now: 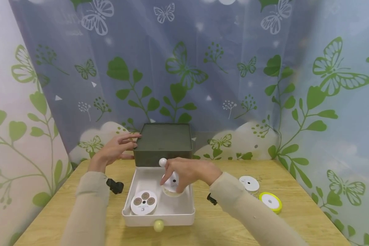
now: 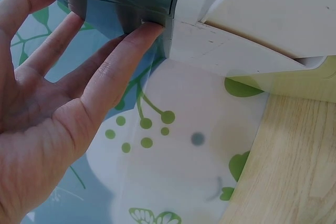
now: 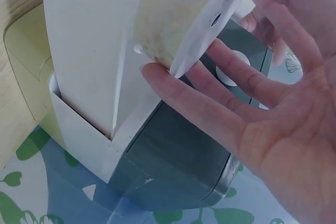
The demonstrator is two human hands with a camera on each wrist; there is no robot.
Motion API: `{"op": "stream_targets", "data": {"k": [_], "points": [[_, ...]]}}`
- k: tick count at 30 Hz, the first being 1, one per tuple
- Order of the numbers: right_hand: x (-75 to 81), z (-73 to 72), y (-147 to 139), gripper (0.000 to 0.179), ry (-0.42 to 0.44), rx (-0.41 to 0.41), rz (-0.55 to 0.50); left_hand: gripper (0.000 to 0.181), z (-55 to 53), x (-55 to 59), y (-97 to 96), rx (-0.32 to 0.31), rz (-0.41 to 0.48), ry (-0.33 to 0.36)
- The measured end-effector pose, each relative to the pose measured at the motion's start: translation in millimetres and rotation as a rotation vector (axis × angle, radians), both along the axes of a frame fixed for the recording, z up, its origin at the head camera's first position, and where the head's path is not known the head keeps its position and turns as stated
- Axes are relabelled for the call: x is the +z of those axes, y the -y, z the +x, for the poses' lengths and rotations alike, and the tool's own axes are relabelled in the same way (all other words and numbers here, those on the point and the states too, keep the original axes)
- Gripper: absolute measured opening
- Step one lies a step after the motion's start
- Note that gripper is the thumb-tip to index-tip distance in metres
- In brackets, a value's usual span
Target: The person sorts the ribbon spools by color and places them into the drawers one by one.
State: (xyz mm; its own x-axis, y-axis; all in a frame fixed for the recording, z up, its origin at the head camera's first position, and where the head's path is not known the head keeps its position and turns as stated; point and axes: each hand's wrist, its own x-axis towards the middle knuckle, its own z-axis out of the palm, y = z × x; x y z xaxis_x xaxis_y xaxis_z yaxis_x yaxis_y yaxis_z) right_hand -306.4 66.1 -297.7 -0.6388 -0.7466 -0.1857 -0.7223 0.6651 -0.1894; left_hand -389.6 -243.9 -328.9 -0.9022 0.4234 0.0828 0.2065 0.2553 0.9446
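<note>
A two-level desktop drawer box (image 1: 166, 136) has a dark green upper part, and its white lower drawer (image 1: 160, 218) is pulled out. Over the right side of that drawer, my right hand (image 1: 184, 172) grips a ribbon spool (image 3: 173, 24) with white end discs and cream ribbon around it. Another white spool (image 1: 144, 203), with brown round openings, lies inside at the front left. My left hand (image 1: 115, 150) has its fingers spread along the left side of the green part; in the left wrist view, fingertips touch its lower edge.
On the wooden table at the right lie a white-disc spool (image 1: 249, 183) and a yellow-rimmed spool (image 1: 270, 202). A white round knob (image 1: 162, 162) is on the upper front; a yellow-green knob (image 1: 158, 226) sticks out from the lower drawer. Patterned curtains (image 1: 221, 68) stand behind.
</note>
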Motion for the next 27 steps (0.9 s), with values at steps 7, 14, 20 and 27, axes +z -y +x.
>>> {"op": "stream_targets", "data": {"k": [7,14,20,27], "points": [[-4.3,-1.2,4,0.056,-0.009,0.013,0.030,0.057,-1.3,-2.7,0.5,-0.004,-0.001,-0.001],[-8.9,-4.9,10,0.057,0.009,-0.007,0.061,0.057,-2.0,-1.9,2.1,-0.005,0.005,0.004],[-14.0,-8.3,12,0.055,0.007,-0.023,0.088,0.058,-2.3,-1.5,3.2,-0.007,0.002,-0.001],[-20.3,-11.7,14,0.055,0.013,-0.022,0.106,0.057,-3.1,-2.6,3.5,-0.004,0.008,0.004]]}}
